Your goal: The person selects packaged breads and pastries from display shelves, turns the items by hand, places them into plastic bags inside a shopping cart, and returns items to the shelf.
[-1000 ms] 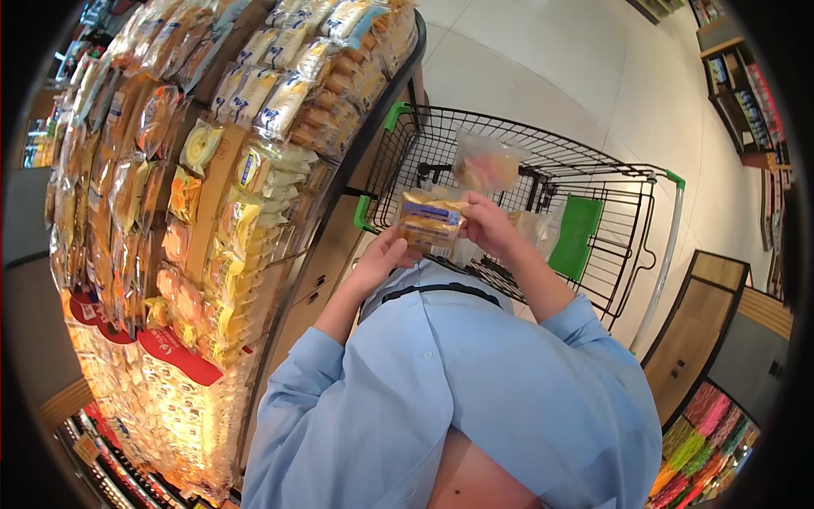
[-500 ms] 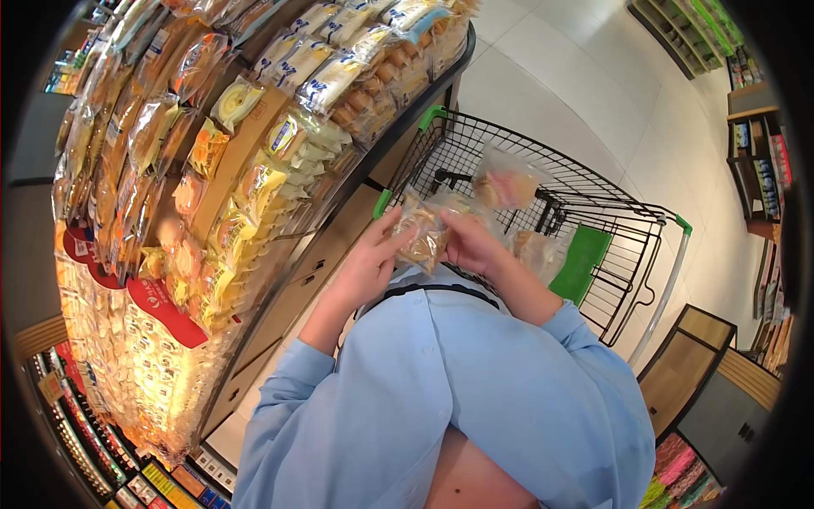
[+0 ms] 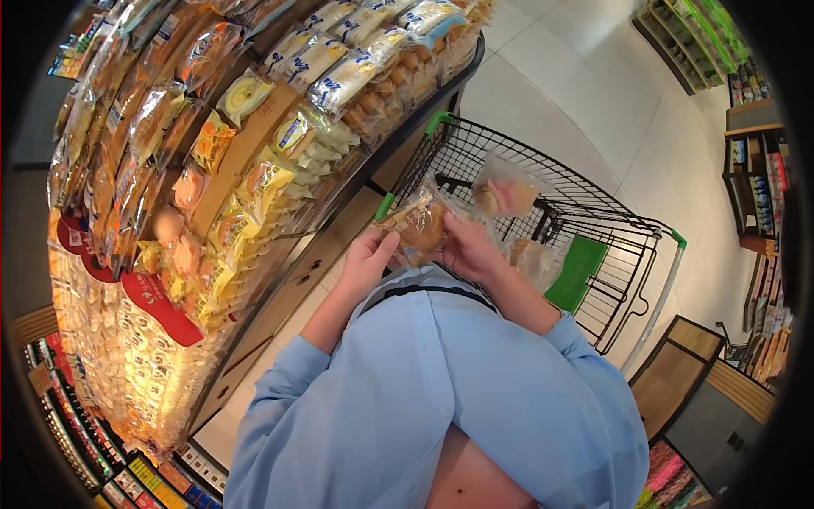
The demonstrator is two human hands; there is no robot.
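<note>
A packaged bread (image 3: 421, 222) in clear printed plastic is held up in front of my waist, its brown face showing through the wrap. My left hand (image 3: 370, 256) pinches the wrapper's lower left edge between thumb and fingers. On the other side, my right hand (image 3: 471, 248) grips the package's right edge. Behind them is the shopping cart (image 3: 615, 222), a black wire basket with green corners. A clear bag (image 3: 506, 187) with pale and pink contents lies in it. Another bag (image 3: 534, 259) sits nearer my right wrist, and a further wrapper partly shows behind my right hand.
To the left rises a bread display (image 3: 280, 182) stacked with wrapped loaves and buns, with red signs (image 3: 157, 310) along it. A green panel (image 3: 577, 273) is on the cart by its handle (image 3: 657, 297). Pale tiled floor (image 3: 577, 93) lies beyond, with shelves (image 3: 755, 187) at far right.
The packaged bread has turned so its brown face shows more fully. My left fingers have moved from across its front to a pinch at the lower left edge.
</note>
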